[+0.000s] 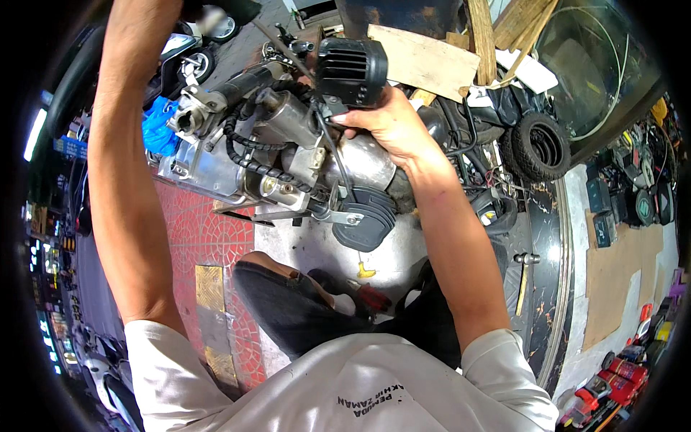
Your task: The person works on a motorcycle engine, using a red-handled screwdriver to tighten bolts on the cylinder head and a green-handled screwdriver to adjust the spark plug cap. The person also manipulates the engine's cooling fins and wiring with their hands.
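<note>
My left forearm stretches up to the top edge, where the hand passes out of view. Beside that wrist a dark shape shows, and a thin metal rod slants from it toward the black finned housing. My right hand is closed at the lower side of this housing, fingertips by its metal bracket; the palm side is hidden. Below lies a bulky metal assembly with dark spiral-wrapped cables. A second black ribbed part is fixed at its near end.
Wooden boards and a small black tyre lie at the far right. A blue plastic bag is at the left. A hammer and red-handled pliers lie near my legs. Red tools are at lower right.
</note>
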A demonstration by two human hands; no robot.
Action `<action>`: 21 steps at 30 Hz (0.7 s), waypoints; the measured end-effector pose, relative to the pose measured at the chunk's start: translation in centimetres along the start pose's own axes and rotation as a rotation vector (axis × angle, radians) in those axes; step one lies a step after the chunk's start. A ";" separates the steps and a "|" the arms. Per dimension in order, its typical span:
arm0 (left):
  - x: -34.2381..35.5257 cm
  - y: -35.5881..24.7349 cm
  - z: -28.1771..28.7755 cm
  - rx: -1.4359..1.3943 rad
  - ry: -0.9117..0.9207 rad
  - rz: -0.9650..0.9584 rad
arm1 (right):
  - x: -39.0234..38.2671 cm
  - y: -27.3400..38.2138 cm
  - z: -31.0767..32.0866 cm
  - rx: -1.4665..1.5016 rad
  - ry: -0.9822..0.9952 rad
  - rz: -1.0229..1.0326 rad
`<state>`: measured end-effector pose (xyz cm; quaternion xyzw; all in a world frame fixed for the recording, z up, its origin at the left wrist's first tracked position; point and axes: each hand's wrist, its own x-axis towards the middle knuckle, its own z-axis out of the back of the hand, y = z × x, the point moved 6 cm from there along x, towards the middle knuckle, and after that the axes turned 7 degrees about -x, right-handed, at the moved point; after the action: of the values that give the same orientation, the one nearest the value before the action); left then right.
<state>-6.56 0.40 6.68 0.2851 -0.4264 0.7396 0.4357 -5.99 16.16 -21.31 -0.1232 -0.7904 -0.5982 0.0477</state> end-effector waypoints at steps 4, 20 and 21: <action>0.0 0.7 -0.3 0.040 -0.035 0.029 | 0.1 0.2 0.1 0.024 -0.015 0.014; -0.4 0.9 -0.1 0.058 -0.011 0.080 | 0.0 0.2 0.0 -0.025 0.003 0.020; -0.5 0.6 -0.3 0.094 -0.083 0.131 | -0.1 0.3 0.1 -0.041 -0.013 0.025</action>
<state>-6.87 0.28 5.93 0.3072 -0.4267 0.7733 0.3543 -5.86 16.33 -21.11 -0.1379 -0.7766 -0.6129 0.0472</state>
